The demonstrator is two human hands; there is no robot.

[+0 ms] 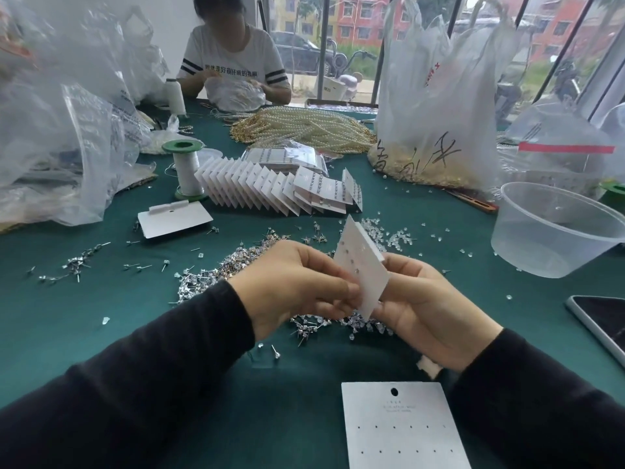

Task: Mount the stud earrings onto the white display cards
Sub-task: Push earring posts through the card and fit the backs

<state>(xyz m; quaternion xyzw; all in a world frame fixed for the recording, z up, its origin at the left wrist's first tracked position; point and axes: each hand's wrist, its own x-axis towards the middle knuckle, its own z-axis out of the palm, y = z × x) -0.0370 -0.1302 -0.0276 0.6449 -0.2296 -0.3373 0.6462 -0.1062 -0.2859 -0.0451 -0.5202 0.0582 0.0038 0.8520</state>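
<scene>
Holding a white display card (363, 265) up above the desk (84, 299), tilted on one corner, between both hands. Gripping it from behind and below with the right hand (426, 306), with curled fingers (406, 269) at the right edge. Pinching the lower left edge with the left hand (294, 282), thumb against fingertips, possibly on a stud as well, though too small to tell. A few tiny dots down the card's face.

Directly beneath, on the green cloth: a heap of loose stud earrings (223, 272), with scattered clear backs (395, 236) just beyond. Flat at the near edge, a blank card (399, 428); flat to the left, another card (174, 220). Farther back, a fanned row of cards (267, 187), with studs showing at its right end, beside a thread spool (186, 170). On the right, a clear plastic tub (554, 231) and, nearer, a phone (605, 319). Across the desk, pearl strands (304, 126) and a second person (233, 55).
</scene>
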